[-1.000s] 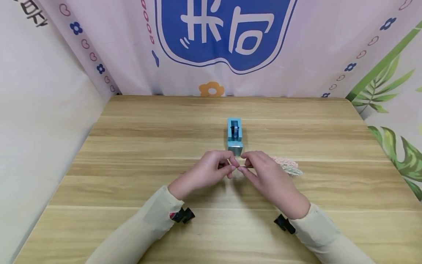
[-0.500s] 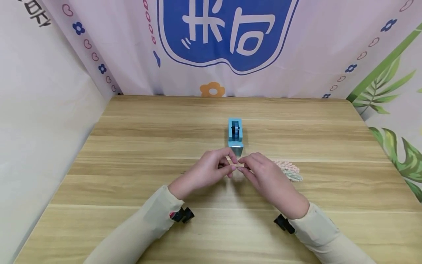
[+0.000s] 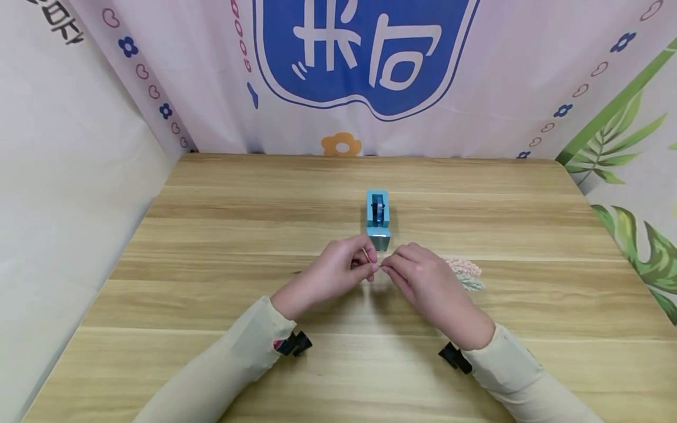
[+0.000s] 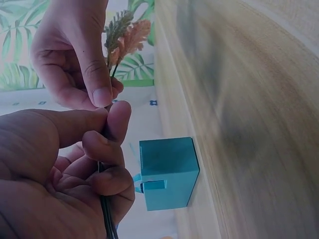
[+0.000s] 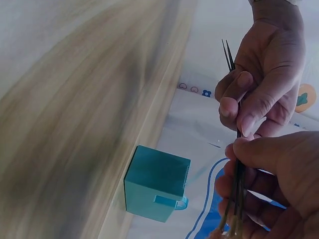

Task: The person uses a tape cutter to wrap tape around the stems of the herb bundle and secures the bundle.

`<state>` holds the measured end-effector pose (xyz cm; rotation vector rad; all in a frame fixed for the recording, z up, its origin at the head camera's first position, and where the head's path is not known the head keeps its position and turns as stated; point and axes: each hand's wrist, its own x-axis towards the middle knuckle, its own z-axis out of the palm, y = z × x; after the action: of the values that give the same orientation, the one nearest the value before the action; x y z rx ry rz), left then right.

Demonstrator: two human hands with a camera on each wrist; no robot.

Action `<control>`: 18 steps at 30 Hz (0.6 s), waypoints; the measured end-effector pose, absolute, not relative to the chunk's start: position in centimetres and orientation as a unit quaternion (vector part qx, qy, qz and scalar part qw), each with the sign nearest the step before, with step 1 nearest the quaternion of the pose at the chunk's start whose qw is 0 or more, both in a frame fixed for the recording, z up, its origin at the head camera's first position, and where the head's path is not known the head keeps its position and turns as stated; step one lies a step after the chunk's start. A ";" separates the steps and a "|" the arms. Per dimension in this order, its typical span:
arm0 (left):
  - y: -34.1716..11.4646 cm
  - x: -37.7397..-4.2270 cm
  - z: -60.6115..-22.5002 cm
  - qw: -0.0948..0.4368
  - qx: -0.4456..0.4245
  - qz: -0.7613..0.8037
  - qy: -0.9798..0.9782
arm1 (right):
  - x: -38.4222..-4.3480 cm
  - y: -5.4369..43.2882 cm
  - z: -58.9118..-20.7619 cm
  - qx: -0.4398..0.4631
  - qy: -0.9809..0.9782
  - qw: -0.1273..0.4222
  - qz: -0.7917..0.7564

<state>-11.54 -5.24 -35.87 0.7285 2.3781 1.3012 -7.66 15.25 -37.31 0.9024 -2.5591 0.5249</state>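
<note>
The flower stems (image 4: 106, 214) run from hand to hand over the worktop (image 3: 211, 235) — the left hand (image 3: 335, 264) pinches them between thumb and fingers, the right hand (image 3: 425, 276) pinches them just beside. Both forearms (image 3: 217, 367) slant inward, fingertips close together. Pink and green flower heads (image 3: 463, 274) stick out past the right hand; a blue tape dispenser (image 3: 378, 223) stands just beyond the fingers.

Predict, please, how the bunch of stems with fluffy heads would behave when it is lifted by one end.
The stems would probably be fairly stiff: their bare ends stick out straight past the left hand. They are likely light for their length, being very thin. The fluffy heads may crush or snag easily, because they look finely feathered.
</note>
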 end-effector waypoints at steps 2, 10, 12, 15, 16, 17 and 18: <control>-5.2 -11.5 -35.8 0.162 0.259 0.454 0.837 | -7.8 15.3 -37.3 0.327 -0.908 0.196 0.176; -5.3 -11.5 -35.6 0.132 0.274 0.434 0.848 | -8.1 15.4 -37.5 0.340 -0.898 0.227 0.162; -5.3 -11.5 -35.6 0.126 0.275 0.423 0.854 | -8.1 15.3 -37.5 0.341 -0.896 0.234 0.159; -5.4 -11.6 -35.6 0.125 0.279 0.406 0.861 | -8.2 15.2 -37.6 0.343 -0.895 0.241 0.155; -5.4 -11.7 -35.6 0.128 0.280 0.400 0.863 | -8.1 15.2 -37.7 0.343 -0.895 0.242 0.154; -5.4 -11.7 -35.6 0.130 0.282 0.393 0.866 | -8.1 15.1 -37.7 0.343 -0.894 0.244 0.152; -5.4 -11.8 -35.6 0.130 0.285 0.387 0.867 | -8.1 15.1 -37.7 0.344 -0.894 0.245 0.151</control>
<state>-11.80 -5.44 -35.55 0.8295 2.5191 1.1253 -8.09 15.12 -37.74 0.9384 -2.4401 0.4115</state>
